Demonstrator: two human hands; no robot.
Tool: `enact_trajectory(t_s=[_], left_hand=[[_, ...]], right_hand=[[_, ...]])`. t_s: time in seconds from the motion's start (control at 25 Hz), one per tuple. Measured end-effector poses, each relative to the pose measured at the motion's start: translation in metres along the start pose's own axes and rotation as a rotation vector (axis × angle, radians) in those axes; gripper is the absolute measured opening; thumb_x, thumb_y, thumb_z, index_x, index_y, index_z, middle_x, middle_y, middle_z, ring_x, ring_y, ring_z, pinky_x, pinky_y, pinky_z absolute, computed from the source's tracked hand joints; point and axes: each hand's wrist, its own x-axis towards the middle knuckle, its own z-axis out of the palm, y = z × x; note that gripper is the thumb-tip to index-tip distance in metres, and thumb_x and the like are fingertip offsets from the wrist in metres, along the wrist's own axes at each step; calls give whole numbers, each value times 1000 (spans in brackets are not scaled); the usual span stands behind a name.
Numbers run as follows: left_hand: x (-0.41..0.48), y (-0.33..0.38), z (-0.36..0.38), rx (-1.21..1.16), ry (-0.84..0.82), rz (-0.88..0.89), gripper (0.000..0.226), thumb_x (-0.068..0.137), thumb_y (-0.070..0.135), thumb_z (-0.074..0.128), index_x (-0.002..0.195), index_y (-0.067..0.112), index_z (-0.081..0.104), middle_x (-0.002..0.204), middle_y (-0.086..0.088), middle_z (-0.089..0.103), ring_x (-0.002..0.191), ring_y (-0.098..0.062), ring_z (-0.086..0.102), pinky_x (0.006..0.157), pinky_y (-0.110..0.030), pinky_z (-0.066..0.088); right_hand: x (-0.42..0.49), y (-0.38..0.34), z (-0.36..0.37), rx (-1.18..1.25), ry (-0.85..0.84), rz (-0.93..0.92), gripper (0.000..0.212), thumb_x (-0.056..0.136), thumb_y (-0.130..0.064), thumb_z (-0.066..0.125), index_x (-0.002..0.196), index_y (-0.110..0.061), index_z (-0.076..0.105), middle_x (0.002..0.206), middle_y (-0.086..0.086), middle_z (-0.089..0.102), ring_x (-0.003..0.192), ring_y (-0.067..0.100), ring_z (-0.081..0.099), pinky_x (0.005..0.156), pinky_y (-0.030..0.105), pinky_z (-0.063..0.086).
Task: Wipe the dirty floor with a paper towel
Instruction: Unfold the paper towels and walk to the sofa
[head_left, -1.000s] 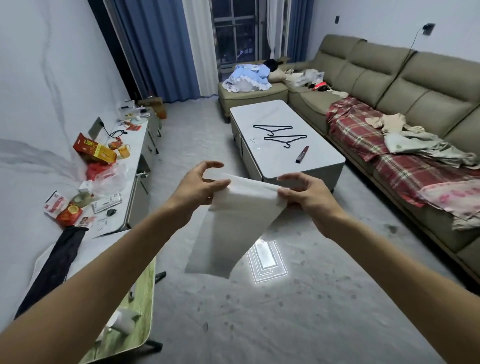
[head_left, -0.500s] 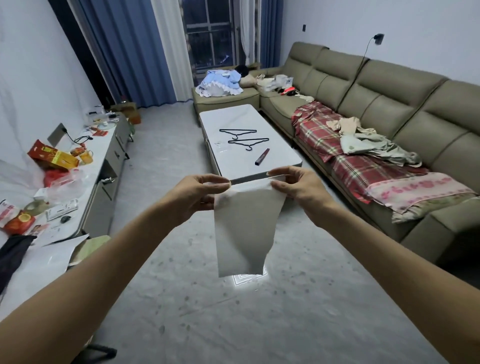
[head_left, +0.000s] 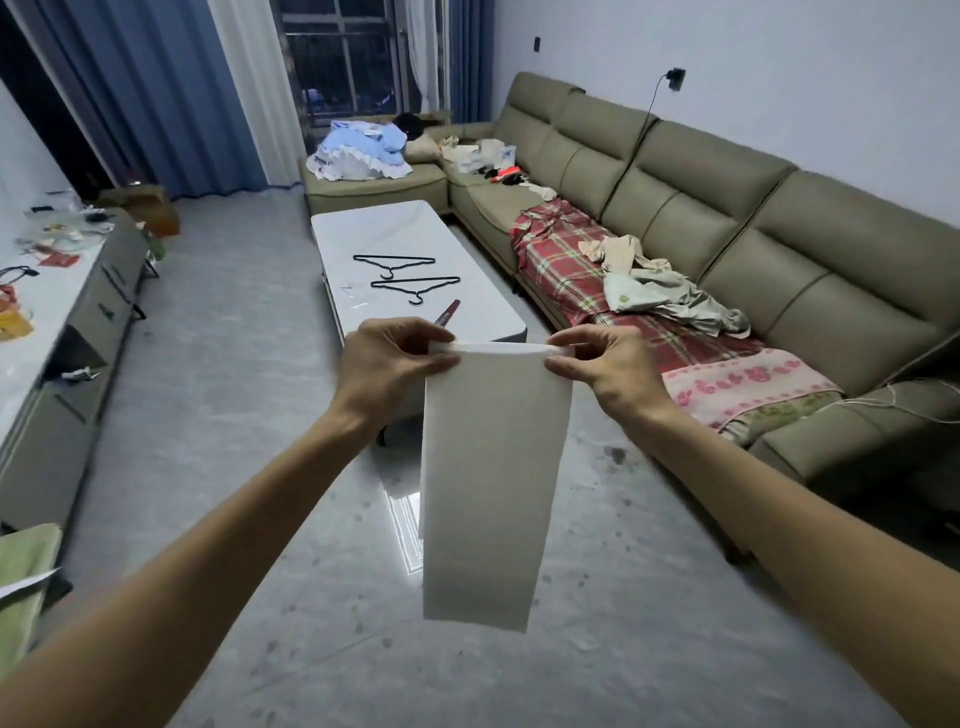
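Observation:
A white paper towel (head_left: 491, 483) hangs straight down in front of me as a long flat sheet. My left hand (head_left: 387, 364) pinches its top left corner and my right hand (head_left: 608, 371) pinches its top right corner, both held out at chest height. Below lies the grey glossy floor (head_left: 249, 415), speckled with small dark spots, with a larger dark stain (head_left: 617, 454) near the sofa's foot.
A white coffee table (head_left: 410, 244) with two black hangers (head_left: 410, 275) stands just beyond my hands. An olive L-shaped sofa (head_left: 727, 208) strewn with clothes and blankets runs along the right. A cluttered low cabinet (head_left: 67, 306) lines the left wall.
The view has swung right and moved toward the coffee table. My hands have spread the towel's top edge, so the sheet now hangs flat and wide instead of bunched and curled.

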Motion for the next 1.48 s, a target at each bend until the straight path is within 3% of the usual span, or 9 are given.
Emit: enact_trajectory(t_s=[0.16,0.36,0.52,0.64,0.8,0.96,1.2,1.4,1.48], left_hand=[[49,12,42,28,10,58,18,70,10,84,86,11,77,81,-4,75,74,-10,68,80,-33,57],[107,29,102,87,-4,78,10,74,8,80,82,14,76,75,-3,73,62,-8,63,66,-28,56],[144,35,168,147,11,32,10,76,9,78,77,18,75,70,-5,71,56,-8,57,61,-28,52],[162,38,228,148,53,-11,12,75,10,79,84,16,76,60,-2,66,50,-5,53,54,-20,48],[179,54,299,155,150,-90,16,73,13,81,87,18,76,50,9,63,46,-3,54,51,-16,47],[196,65,339,100,228,-168,11,74,13,80,74,23,76,59,4,70,50,-7,59,47,-16,44],[214,63,361,43,184,-228,20,66,9,86,84,14,77,78,-5,74,70,-11,66,73,-25,55],[229,60,360,87,194,-127,15,68,13,85,81,14,77,78,1,75,73,-7,69,74,-22,53],[232,62,358,113,168,-101,10,72,15,83,79,12,75,79,-2,74,74,-9,68,76,-25,53]], right_hand=[[50,11,-38,-37,99,-20,22,70,-11,84,91,-11,77,82,3,75,70,5,65,70,19,52],[108,28,-92,-62,88,-112,18,72,-14,83,88,-8,77,72,-4,71,52,-7,57,55,7,42],[160,65,-148,-72,-26,-85,20,76,-13,80,93,-6,76,80,4,73,62,-1,61,60,11,46],[201,100,-197,11,-142,-71,21,77,-8,78,98,-8,74,71,2,69,57,0,63,56,14,50],[251,125,-254,113,-221,23,16,79,-8,76,94,-12,73,74,11,67,66,18,65,66,32,59],[282,131,-289,273,-356,111,22,77,-4,77,97,-8,70,82,12,65,69,14,63,70,25,57],[303,141,-307,141,-290,-17,29,71,-3,81,98,0,73,86,10,70,73,9,60,72,19,49],[318,141,-310,28,-236,-108,16,72,-12,82,86,-8,76,70,-3,70,56,-3,58,56,13,44],[319,140,-311,-36,-229,-157,14,75,-14,81,85,-7,75,79,5,72,65,4,62,63,21,49]])
